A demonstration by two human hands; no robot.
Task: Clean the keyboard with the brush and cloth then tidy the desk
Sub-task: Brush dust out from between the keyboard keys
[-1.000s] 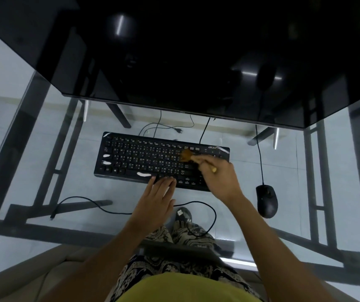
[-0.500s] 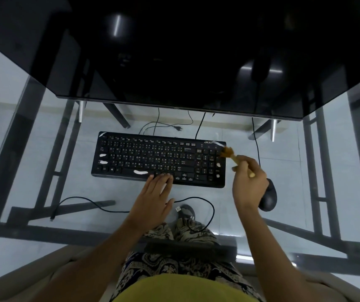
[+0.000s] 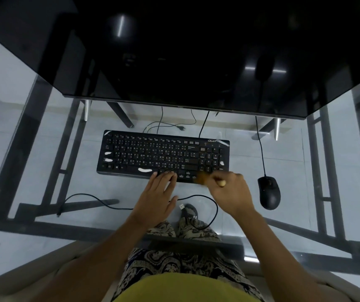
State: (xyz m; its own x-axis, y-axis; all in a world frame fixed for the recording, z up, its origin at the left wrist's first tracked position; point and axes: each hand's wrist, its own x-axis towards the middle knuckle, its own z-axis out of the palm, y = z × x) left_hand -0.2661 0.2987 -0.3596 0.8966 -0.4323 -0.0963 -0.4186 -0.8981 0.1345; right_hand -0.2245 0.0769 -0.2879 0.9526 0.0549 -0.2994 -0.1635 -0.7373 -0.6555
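Note:
A black keyboard with a few white smears on its keys lies on the glass desk. My left hand rests flat, fingers apart, on the keyboard's front edge near the middle. My right hand grips a small wooden-handled brush. The blurred orange bristles touch the keyboard's front right corner. No cloth is in view.
A black mouse sits right of my right hand, its cable running back under the dark monitor. A loose black USB cable loops on the glass near my wrists. Desk frame bars show through the glass.
My right hand swept the brush from the keyboard's middle to its far right top corner, then down to the front right corner. My left hand stayed on the front edge.

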